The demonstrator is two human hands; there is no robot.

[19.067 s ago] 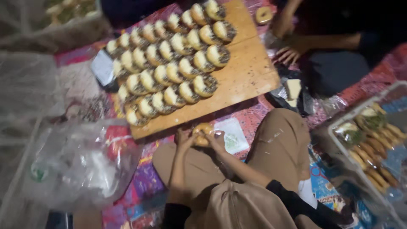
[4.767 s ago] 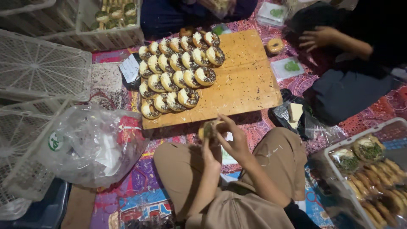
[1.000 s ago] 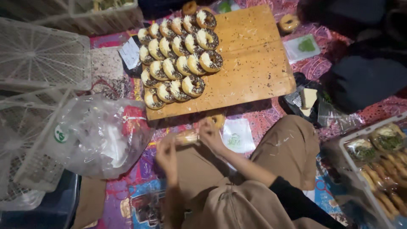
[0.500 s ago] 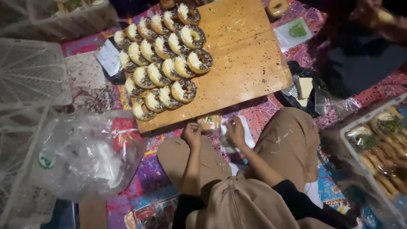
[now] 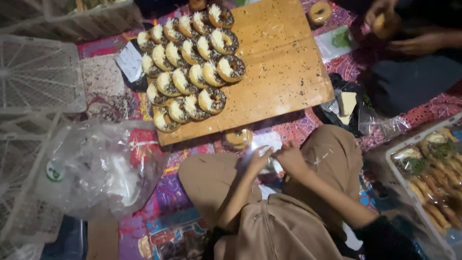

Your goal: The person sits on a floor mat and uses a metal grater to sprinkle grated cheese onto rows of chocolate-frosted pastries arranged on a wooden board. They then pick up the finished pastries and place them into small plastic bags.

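Observation:
My left hand [image 5: 259, 161] and my right hand [image 5: 290, 156] meet above my lap, both pinching a small clear plastic wrapper [image 5: 267, 150]. A plain doughnut [image 5: 237, 137] lies on the patterned mat just beyond my fingers, against the near edge of a wooden board [image 5: 288, 72]. Several topped doughnuts [image 5: 192, 72], with chocolate sprinkles and grated cheese, stand in rows on the board's left half. Crumbs and sprinkles cover the rest of it.
Another person's hands [image 5: 390, 29] hold a doughnut at the top right, with a loose doughnut [image 5: 319, 12] nearby. A grater with cheese [image 5: 345, 103] lies right of the board. White crates [image 5: 38, 72] and a plastic bag [image 5: 96, 168] are at the left, and a tray of wrapped doughnuts [image 5: 433, 168] at the right.
The doughnut that was between my hands now lies alone by the board's edge. My hands have drawn back a little toward my lap with the wrapper.

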